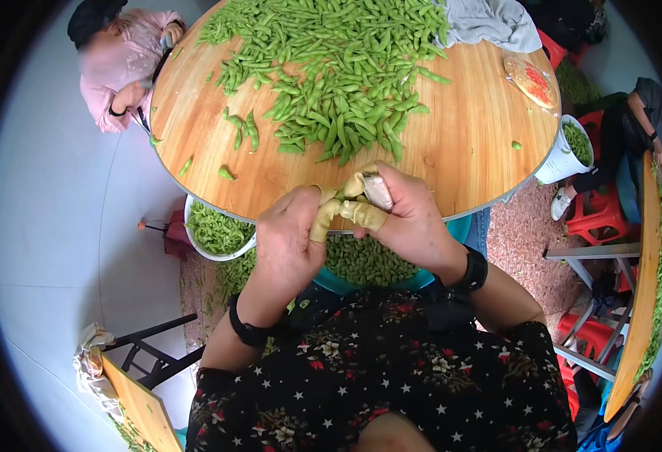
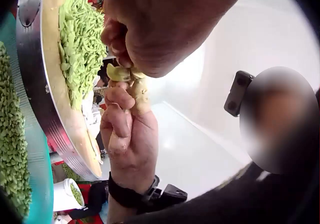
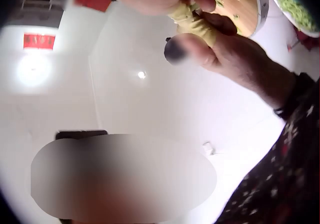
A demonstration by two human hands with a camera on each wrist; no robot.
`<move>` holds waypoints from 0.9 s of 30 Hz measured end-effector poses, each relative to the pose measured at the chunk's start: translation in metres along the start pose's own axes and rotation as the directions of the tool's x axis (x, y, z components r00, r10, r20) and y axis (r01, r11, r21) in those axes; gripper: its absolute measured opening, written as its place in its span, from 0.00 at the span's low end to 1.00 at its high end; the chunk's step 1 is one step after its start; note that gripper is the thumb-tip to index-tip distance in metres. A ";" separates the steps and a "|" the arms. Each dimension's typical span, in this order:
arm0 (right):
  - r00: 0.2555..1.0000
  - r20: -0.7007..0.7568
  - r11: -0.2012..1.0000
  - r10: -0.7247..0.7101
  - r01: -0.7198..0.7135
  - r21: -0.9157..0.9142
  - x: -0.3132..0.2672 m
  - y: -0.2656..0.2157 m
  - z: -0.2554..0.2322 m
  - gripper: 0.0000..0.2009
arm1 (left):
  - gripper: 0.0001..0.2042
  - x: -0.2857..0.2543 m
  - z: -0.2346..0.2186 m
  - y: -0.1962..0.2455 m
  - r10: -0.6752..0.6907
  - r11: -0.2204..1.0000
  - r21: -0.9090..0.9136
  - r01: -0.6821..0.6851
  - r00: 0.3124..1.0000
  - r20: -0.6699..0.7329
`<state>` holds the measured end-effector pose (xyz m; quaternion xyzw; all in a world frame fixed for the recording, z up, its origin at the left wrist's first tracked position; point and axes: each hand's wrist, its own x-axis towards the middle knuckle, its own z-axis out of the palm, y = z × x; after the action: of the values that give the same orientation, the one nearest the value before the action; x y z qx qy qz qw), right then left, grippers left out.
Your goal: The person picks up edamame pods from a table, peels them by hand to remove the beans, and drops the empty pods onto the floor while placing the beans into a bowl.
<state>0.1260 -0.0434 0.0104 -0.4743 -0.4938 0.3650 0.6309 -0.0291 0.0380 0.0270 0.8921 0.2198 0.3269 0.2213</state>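
My two hands meet fingertip to fingertip at the table's near edge. The left hand [image 1: 289, 226] and the right hand [image 1: 414, 218] both wear yellowish finger covers on thumb and forefinger. Between the fingertips a bit of green edamame pod [image 1: 340, 194] shows; the fingers hide most of it. Both hands pinch it. A silvery wrap [image 1: 378, 193] sits at the right forefinger. Below the hands, a teal basin [image 1: 421, 281] holds shelled green beans [image 1: 369, 260]. Beyond them a large heap of edamame pods [image 1: 338, 83] covers the round wooden table [image 1: 482, 135].
A white bucket [image 1: 234, 255] of empty-looking pods stands at left under the table edge, with pods on the floor beside it. Another white bucket [image 1: 561, 162] is at right. A grey cloth [image 1: 493, 26] and a plastic bag [image 1: 530, 81] lie on the table. Other people sit around.
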 end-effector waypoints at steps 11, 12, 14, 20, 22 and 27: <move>0.822 0.398 0.902 0.407 -0.432 -0.030 -0.010 -0.015 -0.025 0.03 | 0.07 -0.019 -0.050 -0.001 -0.114 0.990 -0.051 0.129 0.964 0.240; 0.862 0.436 0.966 0.257 -0.212 -0.150 -0.016 -0.013 -0.027 0.04 | 0.09 -0.027 -0.066 -0.007 -0.159 0.987 0.026 0.157 0.951 0.266; 0.831 0.511 0.942 0.220 -0.043 -0.334 -0.025 -0.012 -0.037 0.04 | 0.11 -0.045 -0.088 -0.012 -0.461 0.809 0.519 0.277 0.847 0.266; 0.878 0.434 0.886 0.202 0.025 -0.463 -0.029 -0.017 -0.042 0.06 | 0.10 -0.082 0.002 -0.057 -0.203 0.975 0.196 0.103 0.771 0.604; 0.815 0.378 0.873 0.440 -0.289 -0.392 -0.025 -0.029 -0.037 0.06 | 0.10 -0.084 0.044 -0.077 -0.114 0.984 0.179 0.018 0.829 0.547; 0.854 0.311 0.871 0.417 -0.278 -0.405 -0.031 -0.028 -0.045 0.07 | 0.10 -0.087 0.082 -0.103 -0.091 0.971 0.233 -0.057 0.812 0.577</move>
<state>0.1614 -0.0906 0.0254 -0.5779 -0.5697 0.4687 0.3489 -0.0587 0.0541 -0.1270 0.9671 0.1873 0.0065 0.1718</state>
